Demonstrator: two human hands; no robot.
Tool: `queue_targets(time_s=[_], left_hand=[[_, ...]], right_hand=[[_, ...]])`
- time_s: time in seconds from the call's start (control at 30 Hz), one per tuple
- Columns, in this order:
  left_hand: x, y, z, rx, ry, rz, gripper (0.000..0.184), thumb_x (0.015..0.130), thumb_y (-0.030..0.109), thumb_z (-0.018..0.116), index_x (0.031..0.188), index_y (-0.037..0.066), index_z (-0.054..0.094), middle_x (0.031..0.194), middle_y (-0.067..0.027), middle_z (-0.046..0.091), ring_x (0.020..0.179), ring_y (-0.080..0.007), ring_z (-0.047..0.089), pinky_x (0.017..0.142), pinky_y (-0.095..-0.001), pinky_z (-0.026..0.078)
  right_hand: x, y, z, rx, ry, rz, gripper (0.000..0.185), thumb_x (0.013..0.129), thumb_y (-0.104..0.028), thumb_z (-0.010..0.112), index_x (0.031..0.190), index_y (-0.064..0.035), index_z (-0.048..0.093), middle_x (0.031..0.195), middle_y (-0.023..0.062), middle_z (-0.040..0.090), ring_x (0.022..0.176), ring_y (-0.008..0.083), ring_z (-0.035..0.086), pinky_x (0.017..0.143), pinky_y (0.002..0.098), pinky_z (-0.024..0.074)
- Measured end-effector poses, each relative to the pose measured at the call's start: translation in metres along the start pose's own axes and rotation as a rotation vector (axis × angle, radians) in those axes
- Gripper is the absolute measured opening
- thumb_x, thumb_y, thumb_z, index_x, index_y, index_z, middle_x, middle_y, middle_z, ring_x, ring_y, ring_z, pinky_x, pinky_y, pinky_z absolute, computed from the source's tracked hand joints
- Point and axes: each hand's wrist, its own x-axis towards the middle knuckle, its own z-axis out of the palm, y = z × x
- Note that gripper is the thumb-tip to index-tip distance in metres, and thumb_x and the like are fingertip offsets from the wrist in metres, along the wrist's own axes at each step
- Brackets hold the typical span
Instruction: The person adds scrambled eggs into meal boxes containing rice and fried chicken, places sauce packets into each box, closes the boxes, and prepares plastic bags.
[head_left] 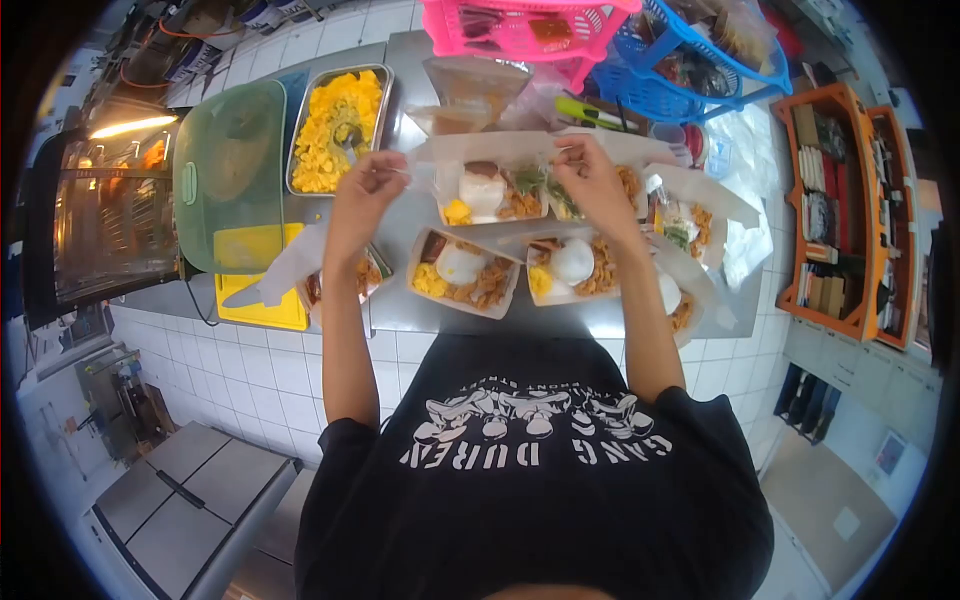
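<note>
My left hand (380,178) is raised at the left end of a translucent sheet (480,148), its fingers curled against the edge. My right hand (580,165) pinches the sheet's other end, above a box with greens and shredded food. Below the sheet sits an open paper box (483,190) with white rice, yellow egg, a brown piece and shredded food. Nearer my body stand two similar filled boxes, one at the centre (460,270) and one to its right (573,262). Another box (370,275) is partly behind my left forearm.
A metal tray of yellow egg (340,110) with a spoon stands at the back left, beside a green lid (235,170) and a yellow board (262,310). Pink (530,28) and blue baskets (690,65) stand at the back. More boxes are at right.
</note>
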Motion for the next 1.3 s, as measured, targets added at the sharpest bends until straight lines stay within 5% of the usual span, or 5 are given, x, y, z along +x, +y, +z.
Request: queue_targets(time_s=[0.33,0.63,0.87,1.17,1.3], left_hand=[[-0.046,0.041,-0.025,-0.143,0.536,-0.031,0.024,0.095,0.010,0.065,0.117,0.001,0.062,0.107,-0.0049,0.066,0.098,-0.0113,0.060,0.088,-0.0265,0.047],[-0.041,0.059,0.084,-0.125,-0.128,0.051,0.021,0.093,0.007,0.067,0.112,0.000,0.062,0.105,-0.0053,0.066,0.098,-0.0111,0.061,0.085,-0.0256,0.049],[-0.037,0.079,0.172,-0.274,-0.085,0.059,0.031,0.094,0.011,0.066,0.120,-0.003,0.059,0.115,-0.0075,0.065,0.102,-0.0137,0.062,0.090,-0.0278,0.049],[-0.101,0.026,0.220,-0.683,-0.393,-0.044,0.024,0.080,-0.002,0.072,0.104,-0.006,0.068,0.095,-0.0203,0.069,0.079,-0.0215,0.069,0.070,-0.0292,0.055],[-0.126,-0.009,0.238,-0.799,-0.396,-0.172,0.027,0.079,0.000,0.075,0.105,-0.005,0.069,0.094,-0.0185,0.070,0.079,-0.0198,0.070,0.070,-0.0294,0.056]], right_hand=[[-0.092,-0.038,0.088,-0.319,-0.442,-0.272,0.042,0.075,0.009,0.052,0.114,-0.0032,0.058,0.113,0.0157,0.059,0.106,0.0370,0.058,0.093,0.0424,0.0480],[-0.083,-0.076,0.038,0.189,-0.188,-0.096,0.042,0.090,-0.016,0.069,0.129,-0.0059,0.056,0.123,0.0118,0.062,0.109,0.0200,0.061,0.083,0.0359,0.0528],[-0.004,-0.021,-0.112,-0.505,0.277,-0.320,0.020,0.093,-0.015,0.061,0.107,-0.0020,0.067,0.094,0.0138,0.071,0.080,0.0212,0.069,0.073,0.0318,0.0528],[0.170,0.117,-0.265,-1.215,-0.344,-0.409,0.046,0.099,-0.026,0.049,0.137,0.0011,0.050,0.108,0.0250,0.067,0.099,0.0352,0.065,0.089,0.0449,0.0505],[0.213,0.127,-0.245,-1.151,-0.350,-0.343,0.034,0.101,-0.029,0.052,0.114,0.0001,0.062,0.112,0.0182,0.067,0.110,0.0313,0.062,0.092,0.0414,0.0482]])
